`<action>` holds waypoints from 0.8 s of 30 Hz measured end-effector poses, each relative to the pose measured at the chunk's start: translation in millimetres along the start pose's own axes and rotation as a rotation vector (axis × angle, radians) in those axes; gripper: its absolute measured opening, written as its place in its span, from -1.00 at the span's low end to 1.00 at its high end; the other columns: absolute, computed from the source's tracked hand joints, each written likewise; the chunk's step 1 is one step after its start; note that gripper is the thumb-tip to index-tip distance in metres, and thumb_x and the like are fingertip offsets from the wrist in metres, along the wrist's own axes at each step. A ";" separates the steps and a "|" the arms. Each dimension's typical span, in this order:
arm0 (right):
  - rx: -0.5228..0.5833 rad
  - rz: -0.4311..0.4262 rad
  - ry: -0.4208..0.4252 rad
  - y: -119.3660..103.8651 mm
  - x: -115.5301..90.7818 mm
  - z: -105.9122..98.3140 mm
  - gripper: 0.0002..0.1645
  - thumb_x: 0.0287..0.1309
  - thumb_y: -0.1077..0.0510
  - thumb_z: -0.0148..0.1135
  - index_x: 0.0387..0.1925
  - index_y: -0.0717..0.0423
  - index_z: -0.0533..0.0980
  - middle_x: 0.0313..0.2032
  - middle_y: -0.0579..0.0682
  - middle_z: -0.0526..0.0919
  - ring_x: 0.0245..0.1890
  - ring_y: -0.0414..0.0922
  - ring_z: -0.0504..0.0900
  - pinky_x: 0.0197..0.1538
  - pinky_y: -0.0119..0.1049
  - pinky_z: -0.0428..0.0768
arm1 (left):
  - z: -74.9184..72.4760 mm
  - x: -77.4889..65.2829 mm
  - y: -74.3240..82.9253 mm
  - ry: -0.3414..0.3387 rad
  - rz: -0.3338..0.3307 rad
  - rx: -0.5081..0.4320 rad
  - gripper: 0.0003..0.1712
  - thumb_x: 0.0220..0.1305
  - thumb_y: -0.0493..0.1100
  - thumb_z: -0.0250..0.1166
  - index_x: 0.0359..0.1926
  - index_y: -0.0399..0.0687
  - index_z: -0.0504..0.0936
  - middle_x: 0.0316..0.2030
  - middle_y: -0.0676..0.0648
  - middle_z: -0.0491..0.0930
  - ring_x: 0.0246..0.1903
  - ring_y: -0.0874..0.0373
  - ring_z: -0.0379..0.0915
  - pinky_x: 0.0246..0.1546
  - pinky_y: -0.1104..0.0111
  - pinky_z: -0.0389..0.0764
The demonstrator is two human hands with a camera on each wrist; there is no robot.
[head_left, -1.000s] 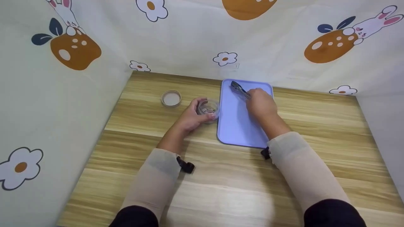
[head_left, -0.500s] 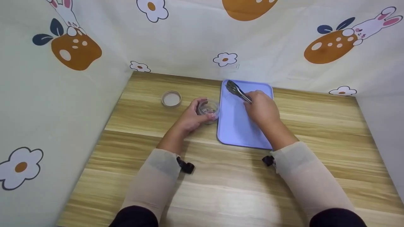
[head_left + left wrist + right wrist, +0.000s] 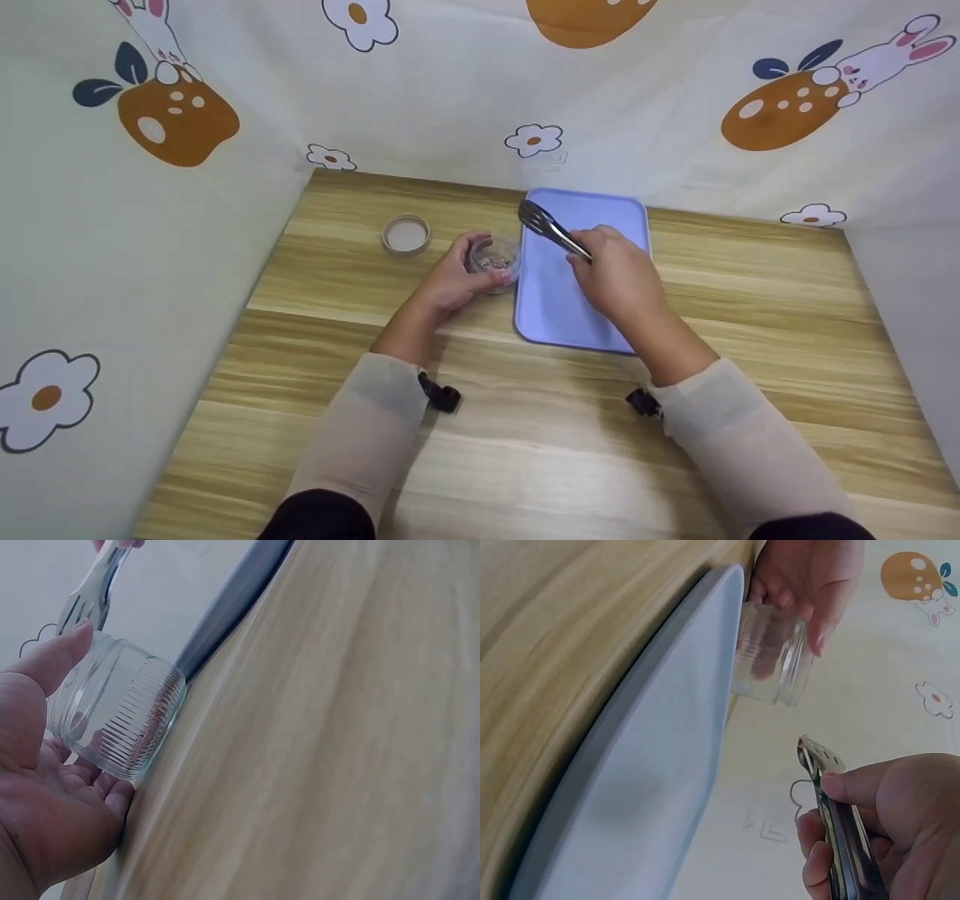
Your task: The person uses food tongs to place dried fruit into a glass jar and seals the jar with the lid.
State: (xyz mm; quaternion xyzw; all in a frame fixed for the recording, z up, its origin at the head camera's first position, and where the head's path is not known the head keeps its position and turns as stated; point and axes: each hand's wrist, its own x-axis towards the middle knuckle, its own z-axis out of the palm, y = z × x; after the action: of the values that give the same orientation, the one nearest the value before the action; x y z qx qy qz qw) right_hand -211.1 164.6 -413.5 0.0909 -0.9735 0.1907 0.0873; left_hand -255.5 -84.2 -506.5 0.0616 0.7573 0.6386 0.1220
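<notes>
My left hand (image 3: 454,281) holds a clear glass jar (image 3: 493,253) upright on the table, thumb on the near side and fingers round the far side. Small bits lie at the jar's bottom; ribbed glass (image 3: 142,716) shows in the left wrist view. In my right hand (image 3: 622,274) I grip metal tongs (image 3: 553,228) above the tray, their slotted heads pointing up and left over the tray's left rim, close to the jar. A tiny reddish speck shows at the tongs' tips (image 3: 804,741) in the right wrist view.
A lavender tray (image 3: 551,319) lies on the wooden table (image 3: 540,420), right beside the jar. To the jar's left is a round lid (image 3: 406,235), inside facing up. A patterned curtain (image 3: 435,90) borders the table at the back and sides.
My right hand has drawn back slightly, and the tongs' heads have swung left from over the tray toward the jar. My left hand and the jar have stayed in place.
</notes>
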 end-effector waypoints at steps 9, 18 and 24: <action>0.023 -0.091 0.039 -18.2 -21.0 -2.2 -0.56 0.21 0.05 0.34 0.13 -0.04 0.60 -0.14 -0.05 0.68 -0.18 -0.06 0.67 -0.13 -0.06 0.64 | -0.8 -0.9 1.9 -0.004 0.004 -0.011 -0.03 -0.06 0.02 0.59 0.36 0.16 0.30 0.35 0.01 0.36 0.37 0.05 0.24 0.49 0.18 0.10; 0.022 -0.136 0.039 -21.9 -33.3 1.5 -0.56 0.21 0.04 0.34 0.13 -0.04 0.59 -0.13 -0.06 0.69 -0.18 -0.07 0.69 -0.14 -0.08 0.67 | -1.2 -2.4 3.5 0.000 -0.003 0.006 0.00 -0.16 0.16 0.62 0.32 0.21 0.33 0.34 0.01 0.36 0.39 0.05 0.21 0.49 0.15 0.09; 0.044 -0.150 0.039 -22.5 -35.8 2.8 -0.56 0.21 0.05 0.34 0.13 -0.05 0.59 -0.12 -0.07 0.69 -0.17 -0.07 0.69 -0.14 -0.06 0.66 | -1.3 -3.4 4.2 0.007 0.006 0.000 -0.05 -0.12 0.13 0.61 0.30 0.22 0.35 0.32 0.06 0.39 0.40 0.11 0.17 0.51 0.14 0.02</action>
State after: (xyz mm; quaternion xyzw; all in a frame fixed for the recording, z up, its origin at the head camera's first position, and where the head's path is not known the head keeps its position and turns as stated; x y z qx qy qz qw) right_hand -172.0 148.2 -415.4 0.1618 -0.9577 0.2065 0.1184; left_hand -252.8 -85.5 -501.8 0.0616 0.7575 0.6393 0.1173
